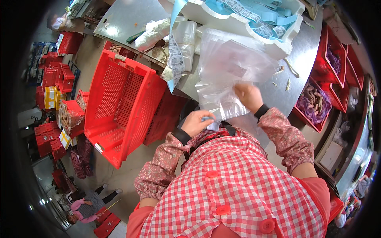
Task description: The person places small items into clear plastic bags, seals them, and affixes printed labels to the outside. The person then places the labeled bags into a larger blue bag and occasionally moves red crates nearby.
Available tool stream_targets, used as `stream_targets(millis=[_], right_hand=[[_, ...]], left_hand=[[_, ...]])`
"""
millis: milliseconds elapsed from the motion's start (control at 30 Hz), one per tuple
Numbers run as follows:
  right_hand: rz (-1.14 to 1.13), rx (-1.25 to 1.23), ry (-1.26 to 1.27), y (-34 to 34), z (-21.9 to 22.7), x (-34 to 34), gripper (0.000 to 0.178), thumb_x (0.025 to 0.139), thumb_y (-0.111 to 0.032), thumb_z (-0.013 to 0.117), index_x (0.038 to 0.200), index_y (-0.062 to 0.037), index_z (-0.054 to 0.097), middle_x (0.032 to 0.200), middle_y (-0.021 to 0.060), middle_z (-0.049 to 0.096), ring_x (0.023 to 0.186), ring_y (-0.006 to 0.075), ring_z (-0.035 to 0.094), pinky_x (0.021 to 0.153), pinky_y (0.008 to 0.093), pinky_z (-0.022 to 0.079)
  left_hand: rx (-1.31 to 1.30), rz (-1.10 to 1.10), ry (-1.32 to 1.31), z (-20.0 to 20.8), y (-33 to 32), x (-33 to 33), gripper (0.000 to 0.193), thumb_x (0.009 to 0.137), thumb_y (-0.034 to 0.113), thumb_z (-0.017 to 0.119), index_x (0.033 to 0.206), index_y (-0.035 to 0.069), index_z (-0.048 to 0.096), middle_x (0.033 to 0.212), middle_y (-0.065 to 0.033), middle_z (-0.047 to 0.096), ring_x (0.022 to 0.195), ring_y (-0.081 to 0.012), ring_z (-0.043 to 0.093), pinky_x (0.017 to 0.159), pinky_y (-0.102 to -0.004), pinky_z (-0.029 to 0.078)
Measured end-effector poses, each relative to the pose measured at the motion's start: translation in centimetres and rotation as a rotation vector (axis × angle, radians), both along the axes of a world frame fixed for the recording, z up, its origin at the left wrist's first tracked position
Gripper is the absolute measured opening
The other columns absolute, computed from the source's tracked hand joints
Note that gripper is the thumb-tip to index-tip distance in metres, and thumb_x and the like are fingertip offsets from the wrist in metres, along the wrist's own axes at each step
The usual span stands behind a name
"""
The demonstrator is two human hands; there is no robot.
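Note:
My left hand [197, 123] is closed in a pinch close to my apron. Between its thumb and fingers is a small light-blue and white label [213, 126]. Over the stack of clear plastic bags [228, 59] at the front of the metal table, my right hand [248, 97] is curled closed and slightly blurred. Its fingertips are against the bags, and what they grip is hidden. The bags' near ends are crumpled and hang toward my waist. A light-blue strip of printed labels [176, 55] hangs down left of the bags.
A white foam box [274, 49] holding more blue label strips stands on the metal table [307, 43]. Rolled clear bags [184, 39] lie beside it. A red crate [119, 107] stands tilted at my left; red crates with purple net bags [313, 101] of roots are at my right.

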State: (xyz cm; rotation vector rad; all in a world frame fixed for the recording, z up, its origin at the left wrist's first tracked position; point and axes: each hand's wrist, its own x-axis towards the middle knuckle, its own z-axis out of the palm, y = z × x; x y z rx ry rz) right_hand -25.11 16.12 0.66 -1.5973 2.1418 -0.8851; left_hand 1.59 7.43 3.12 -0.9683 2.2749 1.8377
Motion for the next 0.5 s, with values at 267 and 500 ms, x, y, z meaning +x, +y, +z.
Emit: stream_targets(millis=[267, 500], right_hand=[[0.004, -0.518, 0.082, -2.3, 10.7, -1.6, 0.02, 0.078, -0.005, 0.075, 0.097, -0.0088, 0.07, 0.088, 0.0072, 0.068, 0.08, 0.0295, 0.065, 0.069, 0.0377, 0.051], [0.497, 0.001, 0.201, 2.2, -2.0, 5.5, 0.051, 0.089, -0.022, 0.065, 0.136, -0.0048, 0.051, 0.141, 0.0122, 0.054, 0.132, 0.029, 0.049, 0.11, 0.0455, 0.037]], left_hand=[[-0.225, 0.312, -0.081, -8.3, -3.2, -5.7, 0.021, 0.089, 0.017, 0.071, 0.102, 0.001, 0.07, 0.086, -0.0087, 0.073, 0.08, -0.0144, 0.067, 0.074, -0.031, 0.051], [-0.434, 0.375, 0.004, -10.6, -1.6, -5.2, 0.028, 0.09, 0.019, 0.069, 0.11, 0.002, 0.061, 0.095, -0.0191, 0.071, 0.091, -0.0398, 0.068, 0.076, -0.0418, 0.053]])
